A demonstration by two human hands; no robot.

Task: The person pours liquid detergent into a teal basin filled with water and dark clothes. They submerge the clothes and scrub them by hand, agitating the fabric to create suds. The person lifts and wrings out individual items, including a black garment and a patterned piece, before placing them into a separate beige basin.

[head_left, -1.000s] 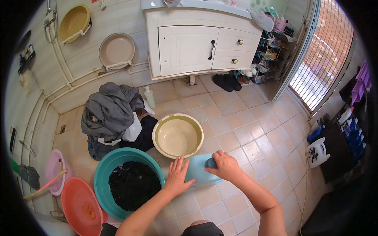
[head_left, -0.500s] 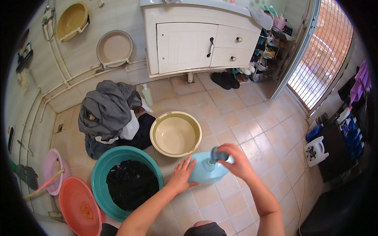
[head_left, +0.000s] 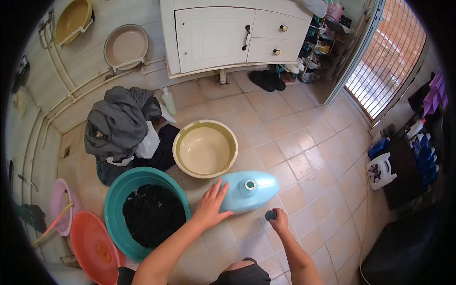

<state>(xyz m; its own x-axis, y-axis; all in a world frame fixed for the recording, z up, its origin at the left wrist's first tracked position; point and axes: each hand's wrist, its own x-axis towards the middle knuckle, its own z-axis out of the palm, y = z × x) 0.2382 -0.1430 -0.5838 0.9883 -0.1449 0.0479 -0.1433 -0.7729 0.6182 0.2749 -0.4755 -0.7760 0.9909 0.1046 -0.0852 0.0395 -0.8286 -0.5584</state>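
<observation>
Touching uncapped blue bottle (head_left: 260, 191) on tiled floor (head_left: 308, 183): left hand (head_left: 210, 208), spread | right hand (head_left: 280, 220): pinching dark cap (head_left: 270, 215) | just beyond: cream basin (head_left: 204, 149) | leftward: teal tub (head_left: 113, 223), dark cloth (head_left: 153, 216) inside

Pale-blue bottle (head_left: 261, 186), dark blue-grey cap (head_left: 270, 215), teal tub (head_left: 113, 209), cream basin (head_left: 204, 151) with olive band (head_left: 230, 139)

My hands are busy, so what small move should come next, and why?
Probably set the dark cap down on the floor: your right hand holds it, while your left hand rests against the blue bottle, whose mouth is open. That would free your right hand.
</observation>
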